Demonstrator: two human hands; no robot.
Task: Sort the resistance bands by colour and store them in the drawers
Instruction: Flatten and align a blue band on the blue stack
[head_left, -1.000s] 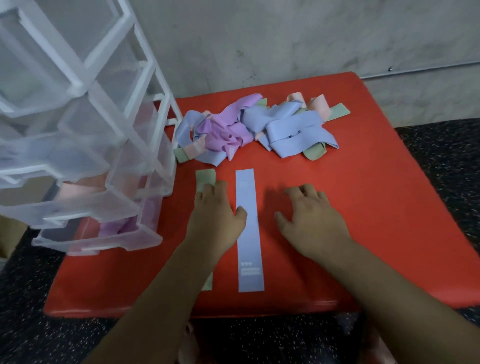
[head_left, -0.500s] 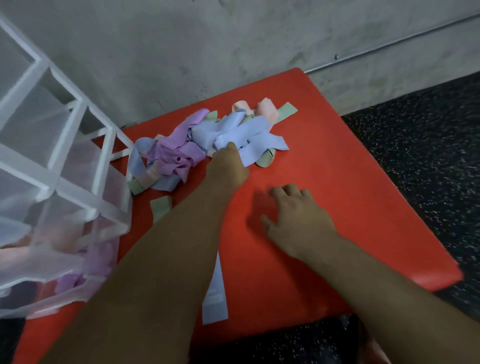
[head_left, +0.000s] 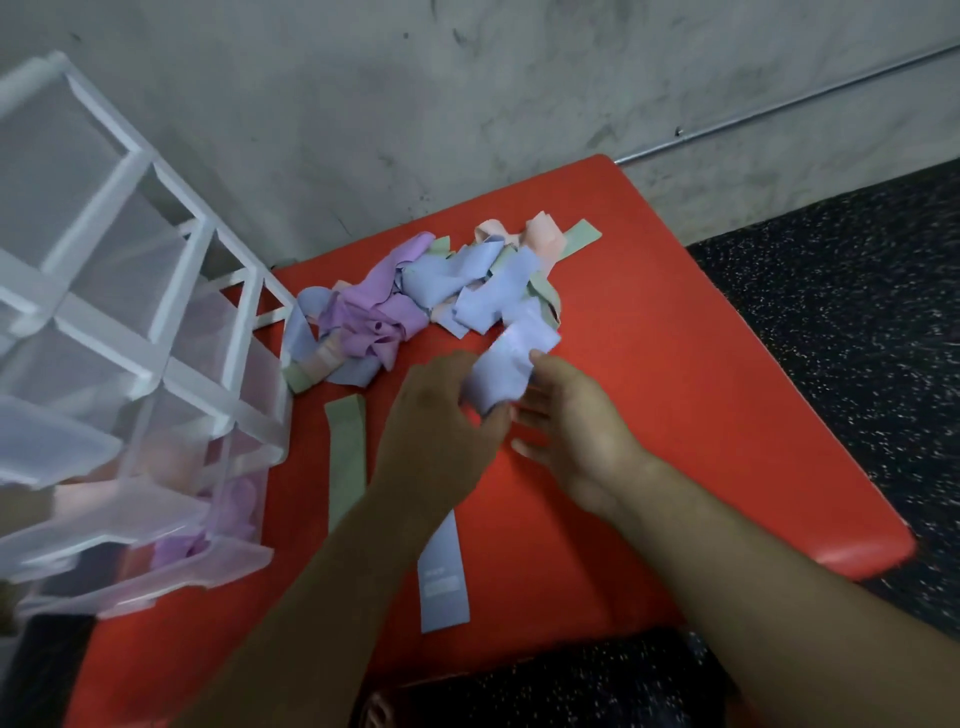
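A tangled pile of resistance bands (head_left: 415, 296), blue, purple, pink and green, lies at the back of the red table (head_left: 701, 415). My left hand (head_left: 436, 431) and my right hand (head_left: 566, 431) together hold a blue band (head_left: 506, 369) just in front of the pile, its far end still trailing into the heap. A flat green band (head_left: 347, 457) and a flat blue band (head_left: 441, 577) lie side by side near the front, partly under my left forearm. The clear plastic drawer unit (head_left: 130, 364) stands at the left with pink and purple bands in its lower drawers.
A grey concrete wall rises right behind the table. Dark speckled floor (head_left: 857, 322) lies to the right and in front. The lower drawers (head_left: 156, 551) stick out toward the table's left front corner.
My left hand pulled a blue band out of the pile toward me, and my right hand lifted off the table to take hold of it. The camera view tilted left.
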